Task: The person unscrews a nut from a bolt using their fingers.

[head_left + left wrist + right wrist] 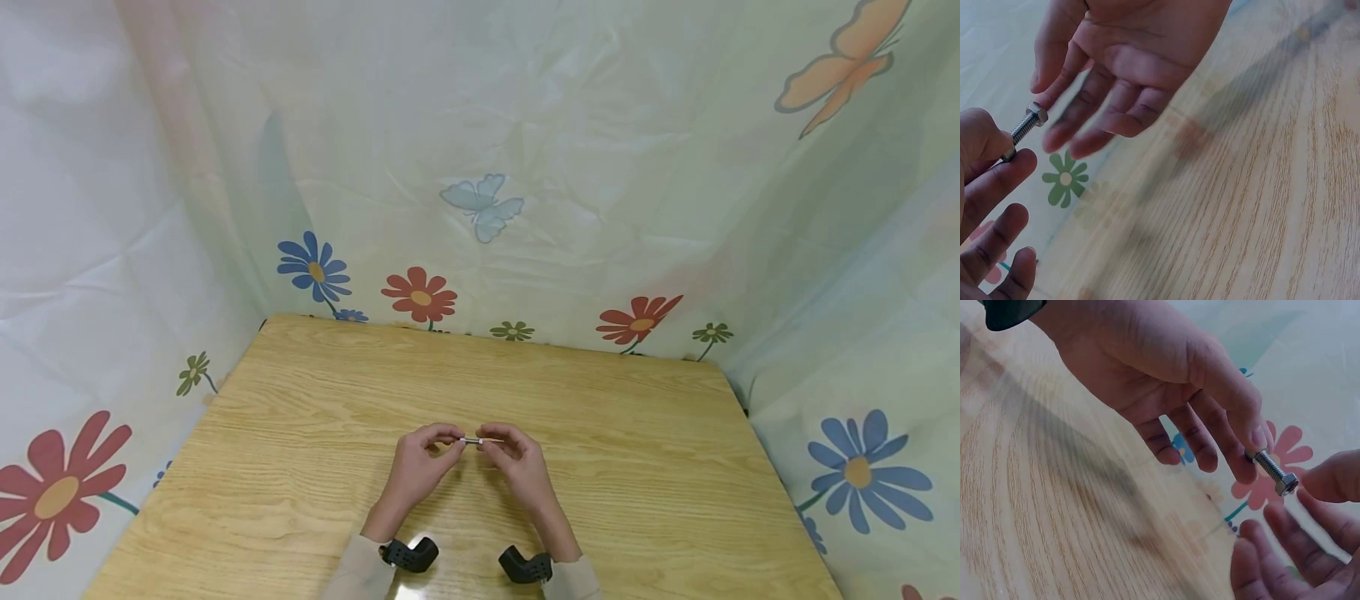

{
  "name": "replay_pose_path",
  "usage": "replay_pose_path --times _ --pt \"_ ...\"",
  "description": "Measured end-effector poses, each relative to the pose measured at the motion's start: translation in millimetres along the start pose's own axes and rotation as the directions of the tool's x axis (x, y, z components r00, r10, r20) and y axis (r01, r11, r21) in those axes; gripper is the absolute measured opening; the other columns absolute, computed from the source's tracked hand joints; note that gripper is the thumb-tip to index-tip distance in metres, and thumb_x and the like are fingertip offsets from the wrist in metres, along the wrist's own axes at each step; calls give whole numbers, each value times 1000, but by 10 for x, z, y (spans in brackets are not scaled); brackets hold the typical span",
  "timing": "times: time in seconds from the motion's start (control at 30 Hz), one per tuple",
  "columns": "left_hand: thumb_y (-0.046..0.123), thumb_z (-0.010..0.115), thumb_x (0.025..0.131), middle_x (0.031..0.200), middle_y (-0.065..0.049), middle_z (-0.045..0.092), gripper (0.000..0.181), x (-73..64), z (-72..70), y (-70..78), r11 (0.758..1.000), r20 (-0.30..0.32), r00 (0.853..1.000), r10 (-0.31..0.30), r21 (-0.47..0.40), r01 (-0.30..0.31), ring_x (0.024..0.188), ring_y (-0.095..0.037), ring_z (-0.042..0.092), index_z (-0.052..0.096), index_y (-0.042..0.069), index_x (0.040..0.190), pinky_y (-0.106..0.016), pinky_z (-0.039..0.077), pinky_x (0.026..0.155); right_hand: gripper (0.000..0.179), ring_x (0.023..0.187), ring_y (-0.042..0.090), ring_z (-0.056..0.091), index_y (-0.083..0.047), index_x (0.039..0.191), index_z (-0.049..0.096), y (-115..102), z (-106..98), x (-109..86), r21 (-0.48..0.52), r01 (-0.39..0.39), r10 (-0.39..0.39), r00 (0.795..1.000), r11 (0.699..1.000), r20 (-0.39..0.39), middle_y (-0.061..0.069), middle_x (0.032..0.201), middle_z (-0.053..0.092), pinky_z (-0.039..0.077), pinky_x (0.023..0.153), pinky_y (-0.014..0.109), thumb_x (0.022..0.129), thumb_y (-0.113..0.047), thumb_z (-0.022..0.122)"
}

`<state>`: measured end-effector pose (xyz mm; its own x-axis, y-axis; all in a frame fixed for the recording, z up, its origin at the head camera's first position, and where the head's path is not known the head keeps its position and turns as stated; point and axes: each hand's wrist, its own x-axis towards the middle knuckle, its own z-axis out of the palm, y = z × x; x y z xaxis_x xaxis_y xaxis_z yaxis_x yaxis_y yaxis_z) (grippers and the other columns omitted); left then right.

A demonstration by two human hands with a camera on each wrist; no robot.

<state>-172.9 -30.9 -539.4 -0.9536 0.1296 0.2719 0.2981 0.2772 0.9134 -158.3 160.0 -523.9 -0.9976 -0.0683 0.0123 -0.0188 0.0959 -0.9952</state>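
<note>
A silvery threaded bolt [1022,130] is held above the table between the two hands. My left hand [417,468] pinches one end of it between thumb and forefinger, hiding that end. At the other end, a hex nut [1286,484] sits round the thread. My right hand [522,471] is beside the nut, its forefinger tip right at the nut and its thumb slightly apart from it. The other fingers of the right hand are loosely bent, as the left wrist view shows.
The wood-grain table [300,442] lies beneath both hands. A pale curtain [585,167] printed with flowers and butterflies surrounds its back and sides. Each wrist carries a black camera mount, such as the left mount [408,554].
</note>
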Motion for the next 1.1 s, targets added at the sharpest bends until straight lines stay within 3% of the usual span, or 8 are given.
replay_pose_path --times 0.23,0.4,0.8,1.1 --pt "19 78 93 97 12 76 9 12 -1 17 1000 -14 1000 8 -9 -8 90 -6 69 79 24 100 -36 56 80 39 97 28 73 4 114 71 9 6 13 -27 -140 139 990 990 -30 18 100 74 59 76 33 105 -32 61" --pt "19 78 93 97 8 77 8 13 6 7 999 -8 999 31 14 -31 91 -9 69 79 21 101 -33 55 79 38 91 25 73 8 109 72 28 4 21 -31 -157 156 987 987 -29 15 92 74 60 73 32 106 -28 60" --pt "17 78 92 97 9 77 11 -5 4 -22 997 9 999 47 60 -48 89 -7 69 80 12 103 -31 55 78 25 98 32 73 4 114 73 3 -19 14 -15 -127 127 992 992 -14 21 104 75 59 76 33 100 -17 68" --pt "17 78 92 96 8 77 9 -8 11 -41 998 -7 999 38 42 -37 88 -8 70 80 15 101 -35 56 78 24 102 16 69 1 118 71 -24 -27 1 -21 -38 38 999 999 8 20 118 70 59 87 31 94 -2 71"
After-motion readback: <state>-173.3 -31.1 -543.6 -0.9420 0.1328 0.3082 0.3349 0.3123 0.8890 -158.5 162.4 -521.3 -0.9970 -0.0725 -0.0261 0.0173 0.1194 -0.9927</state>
